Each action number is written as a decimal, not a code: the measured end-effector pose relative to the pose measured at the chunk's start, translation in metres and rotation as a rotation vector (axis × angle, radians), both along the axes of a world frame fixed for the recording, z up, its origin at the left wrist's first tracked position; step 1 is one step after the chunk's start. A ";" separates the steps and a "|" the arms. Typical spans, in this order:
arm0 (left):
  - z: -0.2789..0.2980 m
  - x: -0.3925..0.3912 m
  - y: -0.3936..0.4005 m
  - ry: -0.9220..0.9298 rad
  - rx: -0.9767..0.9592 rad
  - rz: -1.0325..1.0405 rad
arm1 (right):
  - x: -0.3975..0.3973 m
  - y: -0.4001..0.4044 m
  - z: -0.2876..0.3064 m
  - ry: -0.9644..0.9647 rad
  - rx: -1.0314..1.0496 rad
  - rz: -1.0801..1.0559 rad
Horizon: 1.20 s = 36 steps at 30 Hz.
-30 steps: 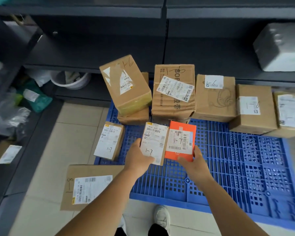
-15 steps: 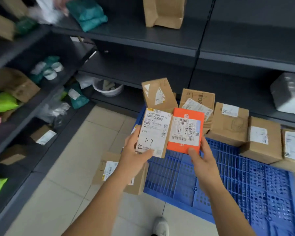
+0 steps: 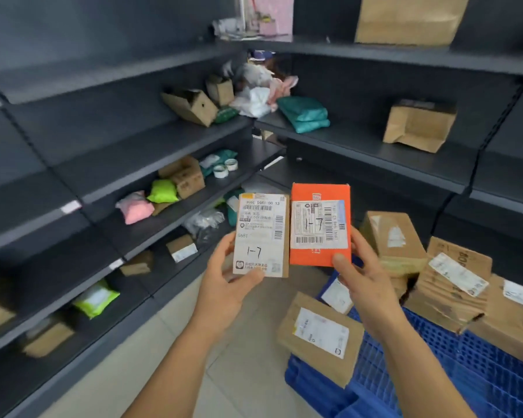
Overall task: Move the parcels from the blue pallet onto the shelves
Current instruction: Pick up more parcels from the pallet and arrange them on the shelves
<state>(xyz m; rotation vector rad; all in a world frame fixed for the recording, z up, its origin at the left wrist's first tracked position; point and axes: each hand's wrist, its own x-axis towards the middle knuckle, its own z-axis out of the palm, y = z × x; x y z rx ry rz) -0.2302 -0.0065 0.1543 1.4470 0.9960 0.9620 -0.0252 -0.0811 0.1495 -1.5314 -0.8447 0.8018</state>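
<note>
Fingers [image 3: 248, 279] of each hand pinch one small parcel, brown [image 3: 261, 236] left, orange [image 3: 320, 224] right, raised before the shelves [image 3: 169, 140]; gripped only at their lower corners, either could slip.

left hand [image 3: 224, 286] gripping brown parcel [image 3: 261, 235], right hand [image 3: 364, 280] orange parcel [image 3: 320, 224]

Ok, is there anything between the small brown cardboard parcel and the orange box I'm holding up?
Nothing: in the head view the small brown cardboard parcel and the orange box stand side by side, edges nearly touching.
</note>
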 end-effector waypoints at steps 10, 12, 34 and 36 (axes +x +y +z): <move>0.045 -0.212 0.000 -0.019 0.134 0.338 | -0.204 0.059 0.051 -0.021 0.133 0.248; 0.053 -0.248 -0.003 -0.027 0.132 0.393 | -0.242 0.067 0.056 -0.033 0.160 0.289; 0.048 -0.504 0.110 0.125 0.041 0.929 | -0.532 0.281 0.046 -0.178 0.063 0.761; 0.040 -0.524 0.139 0.178 -0.006 0.962 | -0.554 0.318 0.036 -0.197 0.019 0.822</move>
